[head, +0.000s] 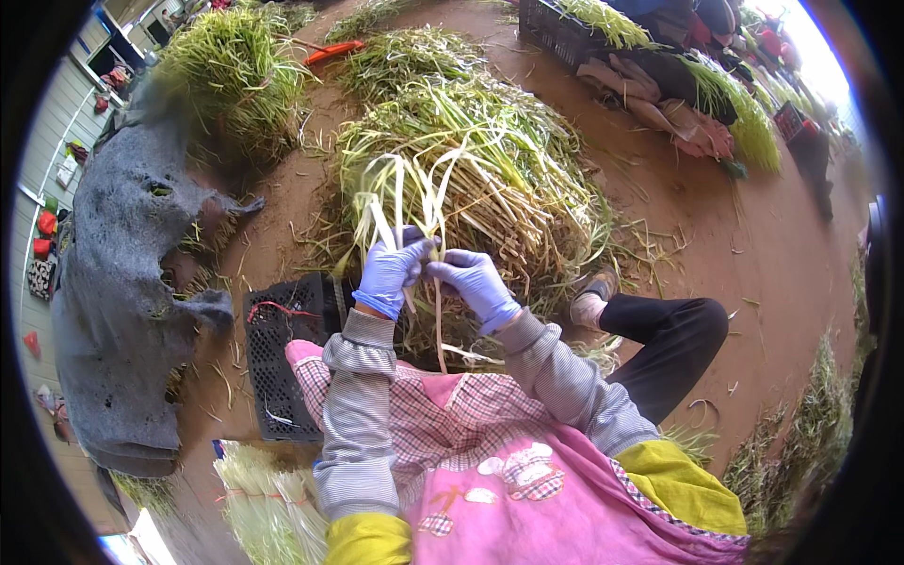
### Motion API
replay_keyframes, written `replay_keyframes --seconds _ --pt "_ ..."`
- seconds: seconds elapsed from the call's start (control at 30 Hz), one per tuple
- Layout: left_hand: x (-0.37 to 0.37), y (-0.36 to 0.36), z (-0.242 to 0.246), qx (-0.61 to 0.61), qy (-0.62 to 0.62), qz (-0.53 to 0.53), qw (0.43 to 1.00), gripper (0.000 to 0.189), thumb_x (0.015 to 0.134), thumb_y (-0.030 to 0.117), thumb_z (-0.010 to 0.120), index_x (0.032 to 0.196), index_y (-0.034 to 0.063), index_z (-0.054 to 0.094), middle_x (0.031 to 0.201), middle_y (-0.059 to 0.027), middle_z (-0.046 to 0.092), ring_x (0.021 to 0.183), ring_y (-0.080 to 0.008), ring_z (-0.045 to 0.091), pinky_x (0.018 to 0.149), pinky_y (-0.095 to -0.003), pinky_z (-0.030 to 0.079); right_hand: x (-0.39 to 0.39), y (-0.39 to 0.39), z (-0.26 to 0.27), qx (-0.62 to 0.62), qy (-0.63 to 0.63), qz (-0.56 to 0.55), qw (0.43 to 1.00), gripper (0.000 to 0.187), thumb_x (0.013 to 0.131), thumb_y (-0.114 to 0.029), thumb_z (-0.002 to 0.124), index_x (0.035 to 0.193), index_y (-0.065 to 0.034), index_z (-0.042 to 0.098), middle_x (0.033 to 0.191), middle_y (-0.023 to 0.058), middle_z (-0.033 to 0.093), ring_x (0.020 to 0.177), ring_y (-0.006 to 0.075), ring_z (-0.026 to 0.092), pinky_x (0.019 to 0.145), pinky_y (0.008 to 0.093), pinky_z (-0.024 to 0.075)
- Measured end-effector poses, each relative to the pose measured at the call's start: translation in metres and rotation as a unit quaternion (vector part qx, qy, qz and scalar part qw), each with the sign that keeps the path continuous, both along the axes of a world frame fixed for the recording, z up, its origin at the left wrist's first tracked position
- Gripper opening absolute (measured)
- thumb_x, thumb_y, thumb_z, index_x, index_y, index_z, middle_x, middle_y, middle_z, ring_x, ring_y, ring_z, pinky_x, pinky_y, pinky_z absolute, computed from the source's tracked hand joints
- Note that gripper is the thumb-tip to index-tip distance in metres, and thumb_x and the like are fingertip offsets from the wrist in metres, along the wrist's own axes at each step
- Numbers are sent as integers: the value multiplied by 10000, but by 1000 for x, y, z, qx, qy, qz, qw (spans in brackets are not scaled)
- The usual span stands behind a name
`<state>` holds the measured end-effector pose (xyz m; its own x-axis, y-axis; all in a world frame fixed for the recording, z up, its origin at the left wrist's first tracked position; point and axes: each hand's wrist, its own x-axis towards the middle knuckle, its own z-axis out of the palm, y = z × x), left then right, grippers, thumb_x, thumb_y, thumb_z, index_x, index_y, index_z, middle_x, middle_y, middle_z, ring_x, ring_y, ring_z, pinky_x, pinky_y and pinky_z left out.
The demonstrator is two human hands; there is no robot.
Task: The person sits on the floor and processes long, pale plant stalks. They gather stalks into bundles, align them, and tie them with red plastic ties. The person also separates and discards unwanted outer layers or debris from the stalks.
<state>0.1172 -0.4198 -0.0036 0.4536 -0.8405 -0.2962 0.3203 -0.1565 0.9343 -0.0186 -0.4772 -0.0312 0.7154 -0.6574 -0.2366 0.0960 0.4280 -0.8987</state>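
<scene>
My left hand, in a thin purple glove, is closed on several pale green stalks whose leaves fan upward. My right hand, gloved alike, pinches a stalk close beside the left fingertips, and a long thin stem hangs below both hands to the pink apron. Right behind the hands lies a large heap of leafy stalks, its cut stem ends facing down to the right. The fingertips partly hide one another.
A black plastic crate with a red string stands at the left, near tied pale bundles. Grey torn cloth covers a pile at far left. More greens stand behind. At the upper right are a black crate and other people.
</scene>
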Motion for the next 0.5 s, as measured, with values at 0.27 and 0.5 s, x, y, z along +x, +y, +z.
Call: replay_keyframes --seconds 0.27,0.5 --pt "8 -1 -6 -54 36 97 993 183 767 95 722 903 35 615 655 0 579 422 -26 406 341 -159 283 -33 -7 -45 -107 49 6 993 165 862 -196 613 854 -33 634 724 -2 611 630 91 573 577 226 478" --pt "67 18 16 -143 126 193 963 116 821 106 664 896 61 588 691 18 552 434 -15 382 322 -143 244 -171 -10 -103 -471 501 347 638 237 785 -171 568 971 -42 640 863 155 631 783 294 636 686 380 506"
